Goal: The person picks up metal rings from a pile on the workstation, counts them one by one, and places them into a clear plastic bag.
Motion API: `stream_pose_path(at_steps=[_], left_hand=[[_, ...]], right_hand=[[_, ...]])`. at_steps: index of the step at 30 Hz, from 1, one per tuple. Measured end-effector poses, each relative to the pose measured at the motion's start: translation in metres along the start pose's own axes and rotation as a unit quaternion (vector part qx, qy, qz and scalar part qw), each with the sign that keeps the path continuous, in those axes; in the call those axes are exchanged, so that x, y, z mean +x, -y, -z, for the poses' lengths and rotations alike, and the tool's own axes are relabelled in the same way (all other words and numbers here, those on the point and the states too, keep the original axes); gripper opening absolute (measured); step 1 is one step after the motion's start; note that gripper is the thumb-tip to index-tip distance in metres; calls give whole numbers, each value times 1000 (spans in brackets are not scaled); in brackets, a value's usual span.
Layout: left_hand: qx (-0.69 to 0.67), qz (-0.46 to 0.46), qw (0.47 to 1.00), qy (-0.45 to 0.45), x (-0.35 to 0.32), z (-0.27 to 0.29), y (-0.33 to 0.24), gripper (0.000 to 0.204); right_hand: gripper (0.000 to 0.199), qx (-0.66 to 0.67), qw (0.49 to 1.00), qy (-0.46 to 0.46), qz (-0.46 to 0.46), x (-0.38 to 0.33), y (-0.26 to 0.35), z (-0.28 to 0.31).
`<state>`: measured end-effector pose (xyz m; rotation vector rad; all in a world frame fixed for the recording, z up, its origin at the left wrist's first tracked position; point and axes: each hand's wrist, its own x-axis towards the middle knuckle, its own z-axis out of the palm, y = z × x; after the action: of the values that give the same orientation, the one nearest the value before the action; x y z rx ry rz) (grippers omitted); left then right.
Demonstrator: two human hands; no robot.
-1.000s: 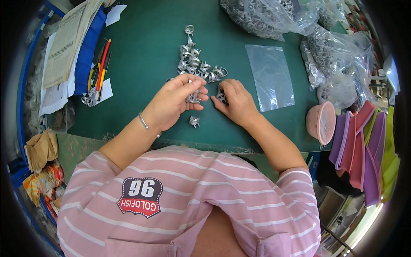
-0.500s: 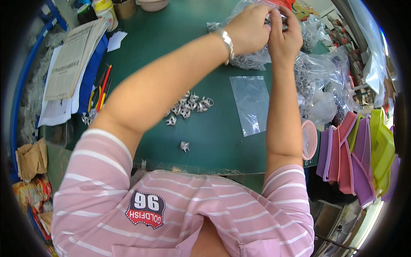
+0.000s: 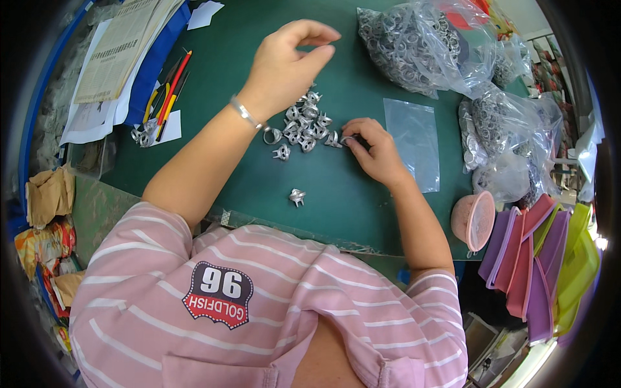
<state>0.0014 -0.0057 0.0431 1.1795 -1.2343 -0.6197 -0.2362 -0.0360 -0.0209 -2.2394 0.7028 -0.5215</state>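
Sorting midway, by the look — metal clips (image 3: 304, 126) piled on tabletop (image 3: 349, 207), flat bag (image 3: 412, 143) unfilled; right hand (image 3: 374, 150) pinches one clip, left hand (image 3: 288, 61) raised, fingertips apart, empty.

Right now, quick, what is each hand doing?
Left hand: raised over the green table, fingers loosely curled; whether it holds anything cannot be told.
Right hand: closed, pinching a small metal piece.

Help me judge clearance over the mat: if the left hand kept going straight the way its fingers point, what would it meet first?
Probably the clear bag of metal rings. The left hand is raised, fingers pointing right across bare green mat; its height is unclear.
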Motion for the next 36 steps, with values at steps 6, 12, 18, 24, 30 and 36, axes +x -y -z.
stream_pose_path(at_steps=[6,12,18,24,30,36], left_hand=[[7,113,993,-22,-37,29,18,18],[13,136,990,-20,-53,46,19,16],[-34,131,991,-16,-62,43,20,15],[-9,117,993,-10,-62,45,18,15],[49,101,993,22,-72,45,20,11],[70,115,989,56,-80,44,13,8]], right_hand=[[27,-111,989,10,92,7,20,-18],[23,-66,992,-24,107,4,3,-26],[27,-38,996,-63,50,13,36,-43],[27,-80,990,-63,97,8,30,-49],[47,-110,989,-12,101,11,55,-56],[46,-84,986,-13,143,2,48,-61]])
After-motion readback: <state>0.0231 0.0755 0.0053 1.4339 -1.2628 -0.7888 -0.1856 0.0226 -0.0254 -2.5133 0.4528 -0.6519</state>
